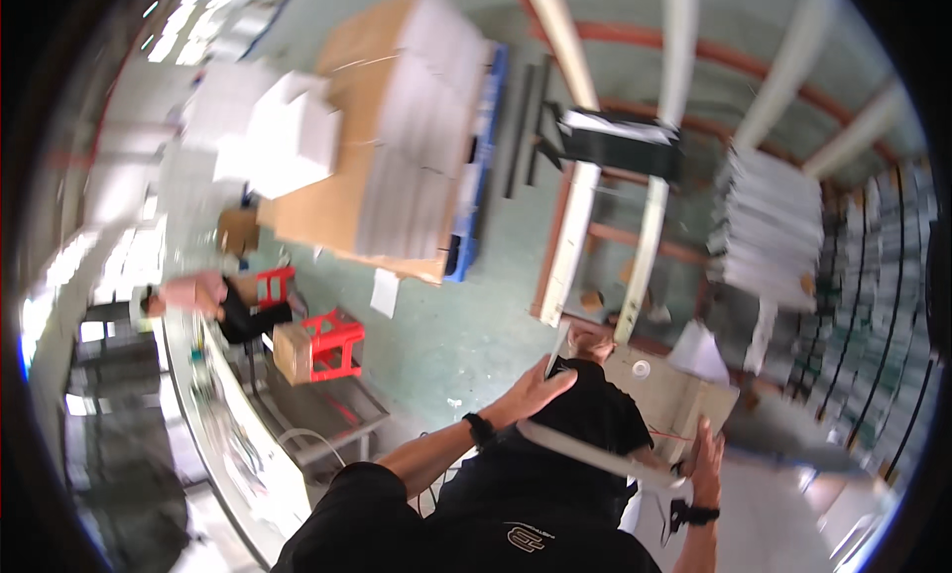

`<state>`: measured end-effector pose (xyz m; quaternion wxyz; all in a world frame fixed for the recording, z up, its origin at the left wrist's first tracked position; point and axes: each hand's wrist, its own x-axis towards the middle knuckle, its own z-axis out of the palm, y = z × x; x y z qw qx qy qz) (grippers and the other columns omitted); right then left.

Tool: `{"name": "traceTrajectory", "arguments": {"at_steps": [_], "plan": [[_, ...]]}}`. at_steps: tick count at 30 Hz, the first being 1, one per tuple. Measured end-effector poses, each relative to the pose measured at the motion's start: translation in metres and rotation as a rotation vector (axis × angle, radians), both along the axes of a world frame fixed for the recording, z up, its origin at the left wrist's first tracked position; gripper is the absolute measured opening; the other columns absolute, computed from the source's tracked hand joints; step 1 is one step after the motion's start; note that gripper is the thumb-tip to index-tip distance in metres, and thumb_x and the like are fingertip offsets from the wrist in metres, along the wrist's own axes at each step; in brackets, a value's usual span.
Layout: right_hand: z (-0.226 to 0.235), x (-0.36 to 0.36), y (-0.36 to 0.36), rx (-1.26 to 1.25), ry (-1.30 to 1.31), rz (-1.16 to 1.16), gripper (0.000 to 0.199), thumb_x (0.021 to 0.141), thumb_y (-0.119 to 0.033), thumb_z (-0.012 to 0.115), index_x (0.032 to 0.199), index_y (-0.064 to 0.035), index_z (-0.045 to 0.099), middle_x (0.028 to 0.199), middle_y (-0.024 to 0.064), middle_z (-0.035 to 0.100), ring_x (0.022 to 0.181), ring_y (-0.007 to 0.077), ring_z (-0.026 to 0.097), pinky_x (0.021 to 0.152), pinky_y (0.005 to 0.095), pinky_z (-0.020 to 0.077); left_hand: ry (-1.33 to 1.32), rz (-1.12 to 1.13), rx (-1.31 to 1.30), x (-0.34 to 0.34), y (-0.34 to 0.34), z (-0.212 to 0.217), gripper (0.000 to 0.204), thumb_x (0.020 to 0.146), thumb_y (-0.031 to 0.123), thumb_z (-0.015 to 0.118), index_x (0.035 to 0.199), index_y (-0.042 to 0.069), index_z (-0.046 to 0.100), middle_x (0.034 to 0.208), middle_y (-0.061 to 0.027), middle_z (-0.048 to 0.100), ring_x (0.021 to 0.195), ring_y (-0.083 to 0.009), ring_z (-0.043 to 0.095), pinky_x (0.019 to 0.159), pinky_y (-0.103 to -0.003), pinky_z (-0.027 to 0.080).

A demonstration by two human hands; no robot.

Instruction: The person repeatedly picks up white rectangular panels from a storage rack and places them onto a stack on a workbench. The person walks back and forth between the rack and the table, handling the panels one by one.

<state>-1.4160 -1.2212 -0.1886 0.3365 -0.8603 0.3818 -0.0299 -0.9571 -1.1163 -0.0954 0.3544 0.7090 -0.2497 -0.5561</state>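
Observation:
My left hand (534,393), a black band at its wrist, is at the left edge of a pale-edged panel (600,457). Its thumb points right, and its fingers seem closed on that edge. My right hand (706,459), also with a black wrist strap, is held upright at the right side, fingers stretched beside a beige board (694,393). The board carries a white round piece (641,369). Between my hands show a black top (595,409), some skin and a forearm; whether this is another person or a reflection I cannot tell.
Ahead stands a rack with pale rails (570,246) and a black wrapped bundle (625,142). White stacks (769,231) are at right. Far left, a blue pallet (478,176) bears brown and white sheets; a person in pink (193,293) sits near a red stool (337,345).

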Motion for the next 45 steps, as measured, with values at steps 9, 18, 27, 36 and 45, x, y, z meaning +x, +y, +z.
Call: {"name": "traceTrajectory", "arguments": {"at_steps": [9,18,27,36,45], "plan": [[0.109,0.180,0.016,1.008,-0.414,-0.515,0.053,0.099,-0.027,0.066,0.138,0.0056,0.049,0.131,0.0144,0.059,0.119,0.0201,0.057,0.103,0.0343,0.0447,0.150,0.519,-0.127,0.005,0.204,0.089,0.078,0.097,0.053,0.061,0.147,-0.003,0.040,0.133,-0.0140,0.057,0.127,-0.0198,0.050,0.110,-0.032,0.038],[0.133,0.364,0.090,0.755,0.006,0.124,0.063,0.099,-0.035,0.066,0.145,0.0003,0.043,0.129,0.0124,0.062,0.113,0.0252,0.059,0.102,0.0396,0.0472,0.240,0.985,-0.064,-0.001,0.387,0.063,0.085,0.097,0.062,0.056,0.147,-0.004,0.039,0.140,-0.0168,0.051,0.133,-0.0221,0.045,0.114,-0.034,0.032],[0.242,0.594,0.341,0.854,0.127,0.121,0.053,0.097,-0.017,0.070,0.137,0.0085,0.047,0.128,0.0114,0.059,0.116,0.0141,0.058,0.103,0.0265,0.0452,0.028,1.429,-0.106,0.093,0.584,0.054,0.073,0.094,0.058,0.057,0.132,-0.004,0.053,0.114,-0.0178,0.066,0.111,-0.0267,0.060,0.099,-0.037,0.045],[0.180,0.757,0.475,1.067,-0.002,0.354,0.060,0.096,-0.017,0.072,0.140,0.0087,0.040,0.121,0.0096,0.060,0.112,0.0128,0.059,0.102,0.0252,0.0460,-0.013,1.595,-0.087,0.193,0.738,0.099,0.075,0.096,0.055,0.059,0.134,-0.010,0.052,0.124,-0.0226,0.063,0.118,-0.0269,0.058,0.104,-0.038,0.042],[0.160,0.969,0.615,1.184,0.107,0.468,0.043,0.096,-0.015,0.071,0.130,0.0023,0.051,0.122,0.0078,0.063,0.115,0.0130,0.063,0.101,0.0193,0.0511,-0.114,1.861,-0.169,0.351,0.851,0.092,0.063,0.097,0.048,0.062,0.131,-0.004,0.056,0.111,-0.0129,0.066,0.103,-0.0196,0.060,0.093,-0.034,0.047]]}}
